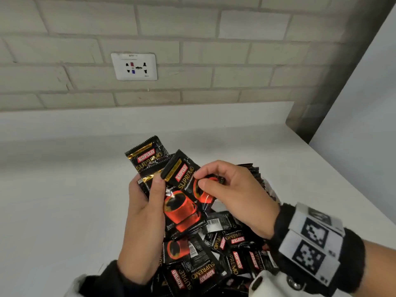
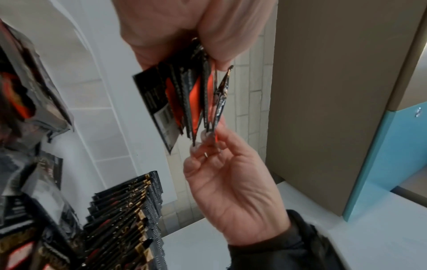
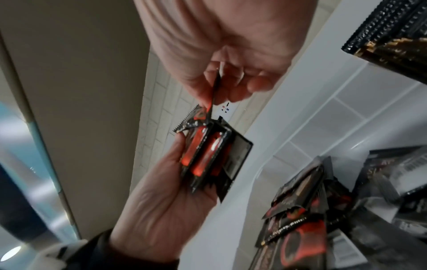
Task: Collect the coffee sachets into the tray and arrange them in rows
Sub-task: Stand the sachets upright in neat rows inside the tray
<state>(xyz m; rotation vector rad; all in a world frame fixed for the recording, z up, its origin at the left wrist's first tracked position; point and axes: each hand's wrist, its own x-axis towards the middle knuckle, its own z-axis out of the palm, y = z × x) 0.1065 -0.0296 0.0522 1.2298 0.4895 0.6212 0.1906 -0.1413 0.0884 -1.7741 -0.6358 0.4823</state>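
My left hand (image 1: 150,196) grips a fanned stack of black Kopiko coffee sachets (image 1: 180,209) upright above the counter. My right hand (image 1: 202,180) pinches the front sachet (image 1: 184,174) of that stack between thumb and forefinger. Seen from the left wrist, the stack (image 2: 180,102) hangs from my left hand (image 2: 184,36), with the right hand's fingertips (image 2: 208,138) at its lower edge. A loose heap of sachets (image 1: 214,254) lies under both hands. Behind my right hand a row of sachets (image 1: 255,174) stands on edge; a pale edge (image 1: 272,190), possibly the tray's rim, shows beside it.
The white counter (image 1: 64,200) runs back to a brick-pattern wall with a socket plate (image 1: 134,66). A grey pillar (image 1: 317,108) and a white panel close off the right. A white object (image 1: 270,284) sits at the bottom edge by my right wrist.
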